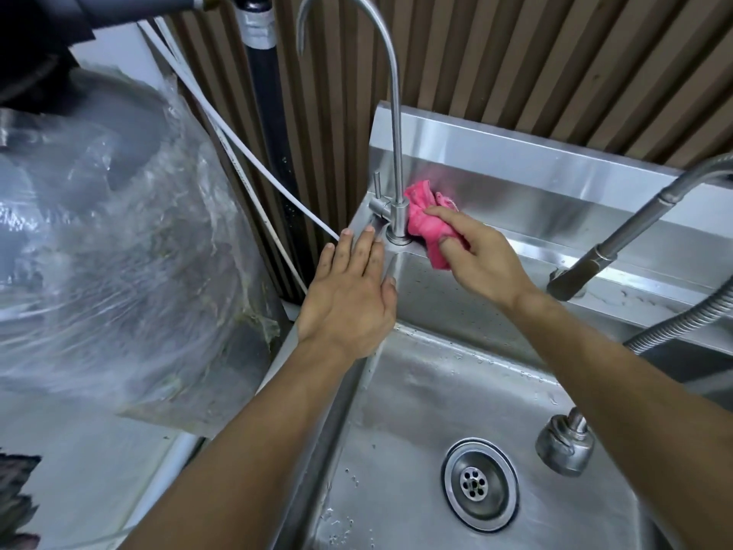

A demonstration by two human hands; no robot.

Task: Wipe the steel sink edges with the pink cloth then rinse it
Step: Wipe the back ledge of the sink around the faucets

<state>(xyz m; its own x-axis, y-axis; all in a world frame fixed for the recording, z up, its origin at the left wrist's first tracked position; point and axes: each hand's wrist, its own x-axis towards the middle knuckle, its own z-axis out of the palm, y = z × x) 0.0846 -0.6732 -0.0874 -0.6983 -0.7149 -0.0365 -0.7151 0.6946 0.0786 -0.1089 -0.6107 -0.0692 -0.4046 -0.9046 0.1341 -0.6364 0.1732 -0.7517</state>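
The pink cloth (423, 222) is bunched on the back ledge of the steel sink (527, 248), pressed against the base of a tall gooseneck tap (396, 160). My right hand (478, 258) grips the cloth from the right, fingers on top and thumb in front. My left hand (351, 295) lies flat, fingers spread, on the sink's left rim just left of the tap, holding nothing. The basin is wet, with a round drain (480, 484) at its bottom.
A flexible spray hose with its head (565, 440) hangs into the basin at the right, and a second metal spout (595, 267) reaches over the back ledge. A large plastic-wrapped object (119, 252) stands left of the sink. A slatted brown wall runs behind.
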